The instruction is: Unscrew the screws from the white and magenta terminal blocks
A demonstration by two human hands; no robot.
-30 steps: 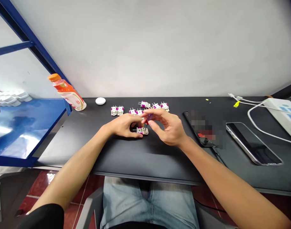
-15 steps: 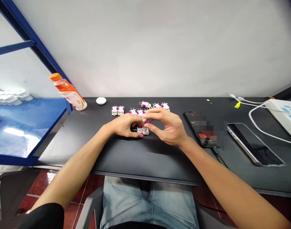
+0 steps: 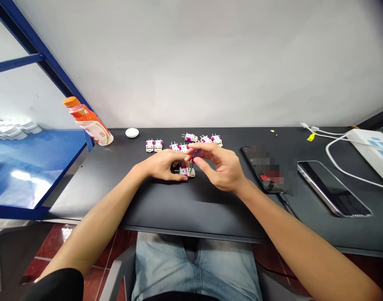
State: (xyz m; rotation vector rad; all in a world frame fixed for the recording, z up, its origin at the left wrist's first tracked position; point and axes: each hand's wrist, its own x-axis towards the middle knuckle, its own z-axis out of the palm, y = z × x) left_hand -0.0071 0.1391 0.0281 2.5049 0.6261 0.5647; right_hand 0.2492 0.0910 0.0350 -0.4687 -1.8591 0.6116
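My left hand point(image 3: 167, 165) grips a small white-and-purple plug core point(image 3: 187, 172) with metal pins, holding it down on the black tabletop. The pins point left, toward my palm. Between the thumb and fingers of my right hand point(image 3: 218, 166) is a small screwdriver point(image 3: 197, 154) with a see-through purple-red handle. Its thin shaft slants down and the tip meets the right part of the plug core; the exact contact point is too small to make out. Behind my hands lie several similar pieces, among them a pair of plug cores point(image 3: 154, 145), some partly hidden by my fingers.
An orange-capped bottle point(image 3: 90, 124) and a white oval object point(image 3: 132, 133) stand at the back left. To the right lie a black phone point(image 3: 252, 161) with a cable, a second phone point(image 3: 334, 188) and a white box point(image 3: 371, 146) with white cables. A blue table point(image 3: 62, 144) adjoins at left.
The right-hand fingers have shifted round the screwdriver handle, curling in and then spreading back as the handle turns. The plug core and my left hand stay in place; the view sways slightly.
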